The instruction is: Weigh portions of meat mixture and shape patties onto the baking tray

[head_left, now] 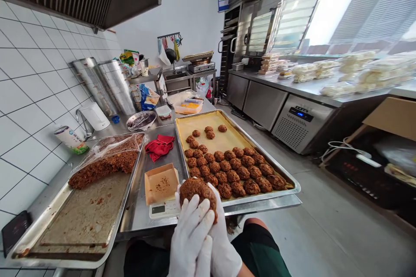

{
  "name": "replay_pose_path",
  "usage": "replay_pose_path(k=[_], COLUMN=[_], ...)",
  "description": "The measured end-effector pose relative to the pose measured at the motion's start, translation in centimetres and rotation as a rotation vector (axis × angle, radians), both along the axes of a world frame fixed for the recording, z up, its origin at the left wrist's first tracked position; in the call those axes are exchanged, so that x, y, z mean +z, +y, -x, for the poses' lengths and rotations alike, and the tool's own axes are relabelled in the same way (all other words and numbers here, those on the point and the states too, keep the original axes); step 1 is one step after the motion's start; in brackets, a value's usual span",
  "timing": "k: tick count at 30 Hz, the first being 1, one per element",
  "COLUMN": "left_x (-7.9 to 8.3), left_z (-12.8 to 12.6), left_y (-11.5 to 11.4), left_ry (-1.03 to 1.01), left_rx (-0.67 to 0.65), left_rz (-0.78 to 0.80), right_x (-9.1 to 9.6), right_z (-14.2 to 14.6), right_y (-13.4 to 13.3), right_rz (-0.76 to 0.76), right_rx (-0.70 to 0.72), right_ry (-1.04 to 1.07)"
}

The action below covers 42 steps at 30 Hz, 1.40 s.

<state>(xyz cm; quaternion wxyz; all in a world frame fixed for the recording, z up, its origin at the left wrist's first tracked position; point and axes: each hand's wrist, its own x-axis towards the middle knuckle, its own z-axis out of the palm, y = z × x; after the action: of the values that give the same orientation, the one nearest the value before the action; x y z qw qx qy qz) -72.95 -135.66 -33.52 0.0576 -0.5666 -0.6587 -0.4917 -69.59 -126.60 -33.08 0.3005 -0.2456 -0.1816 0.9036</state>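
A large brown ball of meat-like mixture (196, 190) is cupped between my two gloved hands above the table's front edge. My left hand (191, 233) lies over its near side with fingers wrapped upward. My right hand (223, 236) supports it from the right and below, partly hidden behind the left. Just behind the ball, a cardboard tray (151, 188) with crumbs sits on a white kitchen scale (167, 210). To the right, a lined baking sheet (227, 117) bears rows of smaller brown balls (232, 176). At left, a metal tray (81, 220) holds loose brown mixture (110, 162) partly under plastic film.
A red cloth (159, 147) lies between the trays. Farther back stand a film-covered bowl (141, 120), a plastic tub (188, 106), and a white dispenser (94, 116). A can (69, 138) leans by the tiled wall. Packed clear boxes (303, 72) stand on the right counter.
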Motion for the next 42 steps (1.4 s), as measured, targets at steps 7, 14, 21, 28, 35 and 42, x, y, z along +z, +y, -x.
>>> replay_pose_path(k=[7, 14, 21, 28, 35, 42], left_x=[2.2, 6.4, 3.0, 3.1, 6.7, 6.1], left_z=[3.2, 5.1, 3.1, 2.6, 3.7, 3.8], left_y=[-0.4, 1.6, 0.3, -1.5, -1.9, -1.2], left_ry=[-1.137, -0.948, -0.283, -0.759, -1.407, -1.094], left_rx=[-0.314, -0.233, -0.081, -0.202, -0.432, -0.274], left_rz=[-0.320, -0.222, 0.156, 0.018, -0.378, -0.221], right_x=[2.4, 1.6, 1.2, 2.4, 3.4, 3.7], right_z=[0.7, 0.5, 0.0, 0.0, -1.1, -1.5], right_y=[0.5, -1.7, -1.5, 2.2, 1.3, 0.5], right_rz=[0.452, 0.319, 0.261, 0.229, 0.264, 0.265], right_rx=[0.142, 0.149, -0.025, -0.204, -0.186, -0.132], right_ry=[0.326, 0.270, 0.160, 0.126, 0.036, 0.080])
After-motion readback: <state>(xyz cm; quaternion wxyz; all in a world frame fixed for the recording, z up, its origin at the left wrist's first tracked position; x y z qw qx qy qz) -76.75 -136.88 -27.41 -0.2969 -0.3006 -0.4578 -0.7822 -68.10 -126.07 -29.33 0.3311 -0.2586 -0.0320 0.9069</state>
